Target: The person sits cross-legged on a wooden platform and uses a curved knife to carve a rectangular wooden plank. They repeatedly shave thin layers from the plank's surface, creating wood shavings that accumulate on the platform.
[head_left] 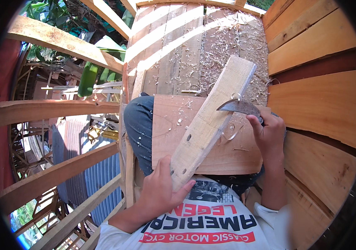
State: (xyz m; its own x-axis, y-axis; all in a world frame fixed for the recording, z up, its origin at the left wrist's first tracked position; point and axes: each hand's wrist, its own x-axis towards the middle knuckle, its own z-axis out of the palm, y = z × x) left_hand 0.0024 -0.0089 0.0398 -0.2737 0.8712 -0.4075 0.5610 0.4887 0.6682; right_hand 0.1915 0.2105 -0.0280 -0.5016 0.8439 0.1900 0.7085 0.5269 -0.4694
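Note:
A pale wooden plank with a few dark holes near its lower end slants up and to the right, away from my body. My left hand grips that near end, thumb on one side and fingers on the other. In my right hand is a knife with a curved, dark blade; the fist wraps its handle, which is mostly hidden. The blade lies across the plank's right edge, its tip pointing left, with a curled shaving beside it. Beneath the plank, a flat wooden board rests over my lap.
Wood shavings litter the plank floor ahead. A wall of wooden boards stands close on my right. Along the left run open wooden rails, with corrugated metal sheets and green leaves beyond them.

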